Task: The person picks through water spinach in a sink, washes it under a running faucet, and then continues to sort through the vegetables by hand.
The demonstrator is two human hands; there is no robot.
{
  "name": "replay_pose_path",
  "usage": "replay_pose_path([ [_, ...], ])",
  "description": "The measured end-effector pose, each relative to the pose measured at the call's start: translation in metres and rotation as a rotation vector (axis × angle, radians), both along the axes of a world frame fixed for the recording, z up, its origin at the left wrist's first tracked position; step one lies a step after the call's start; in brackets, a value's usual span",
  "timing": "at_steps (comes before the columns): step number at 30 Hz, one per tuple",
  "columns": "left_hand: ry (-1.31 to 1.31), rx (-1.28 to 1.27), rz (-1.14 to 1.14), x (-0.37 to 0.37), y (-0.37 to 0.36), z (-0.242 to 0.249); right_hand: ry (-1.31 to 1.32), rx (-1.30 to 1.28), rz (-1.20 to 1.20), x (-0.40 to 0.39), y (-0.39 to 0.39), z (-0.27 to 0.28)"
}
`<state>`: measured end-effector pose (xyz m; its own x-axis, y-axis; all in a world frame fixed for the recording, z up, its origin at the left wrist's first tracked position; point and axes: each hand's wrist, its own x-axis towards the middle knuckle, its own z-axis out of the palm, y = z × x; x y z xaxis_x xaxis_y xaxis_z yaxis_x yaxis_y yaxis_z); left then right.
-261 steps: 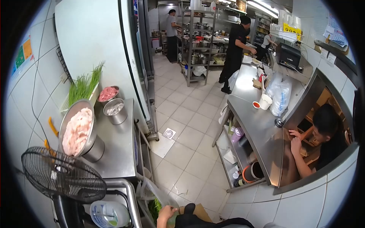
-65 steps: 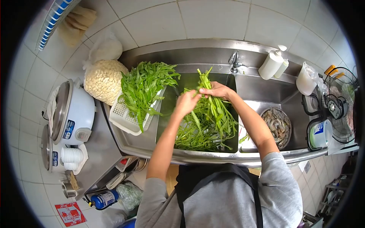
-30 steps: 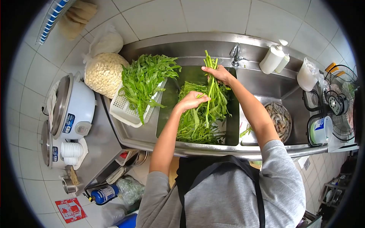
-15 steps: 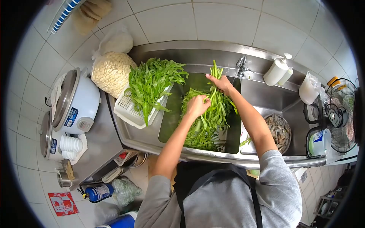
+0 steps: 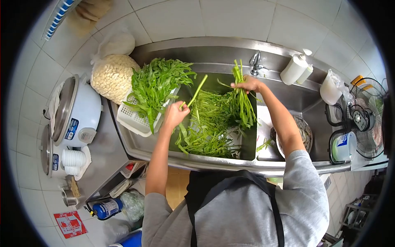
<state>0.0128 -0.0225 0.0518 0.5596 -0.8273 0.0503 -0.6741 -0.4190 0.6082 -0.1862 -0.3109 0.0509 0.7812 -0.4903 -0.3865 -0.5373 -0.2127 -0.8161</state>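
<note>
My left hand (image 5: pixel 176 114) pinches a leafy green stalk (image 5: pixel 199 91) whose thick pale stem slants up to the right, over the left part of the sink basin. In my right hand (image 5: pixel 249 83) is a bunch of leafy greens (image 5: pixel 243 109), stems pointing up and leaves hanging down. Below both hands, a heap of loose greens (image 5: pixel 212 109) lies in the metal sink basin (image 5: pixel 249 149). To the left, more leafy greens (image 5: pixel 158 84) are piled on a white perforated basket (image 5: pixel 133 117), close to my left hand.
A faucet (image 5: pixel 256 64) and white bottles (image 5: pixel 294 69) stand along the back ledge. Right of the basin, a bowl of shrimp-like pieces (image 5: pixel 306 136) sits partly behind my right forearm. A fan (image 5: pixel 364 119) stands far right. Rice cookers (image 5: pixel 80 111) and a bag of pale pieces (image 5: pixel 113 78) are left.
My left hand has moved away from the bunch to the left, carrying a stalk. My right hand keeps the bunch and sits slightly further right. The view has shifted a little.
</note>
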Motion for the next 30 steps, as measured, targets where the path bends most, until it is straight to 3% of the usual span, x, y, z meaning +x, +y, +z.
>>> replay_pose_path([
  [3,-0.126,0.227,-0.047,-0.011,-0.007,-0.048,-0.106,0.038,-0.109,-0.009,-0.004,0.013],
  [8,0.160,-0.018,-0.231,-0.086,-0.043,-0.037,-0.316,0.257,-0.267,-0.006,0.002,0.020],
  [12,0.227,0.048,-0.257,-0.089,-0.052,-0.027,-0.369,0.315,-0.281,-0.006,0.007,0.023],
  [18,0.341,0.043,-0.308,-0.051,-0.038,-0.011,-0.152,0.047,-0.002,-0.017,0.000,0.017],
  [22,0.368,0.144,-0.278,-0.032,-0.034,-0.006,-0.153,0.071,0.003,-0.013,0.005,0.017],
  [26,0.360,0.065,-0.324,-0.028,-0.036,-0.003,-0.165,0.198,0.134,0.005,0.024,0.011],
  [30,0.334,0.032,-0.331,-0.030,-0.039,0.012,-0.038,0.149,0.196,0.034,0.046,-0.016],
])
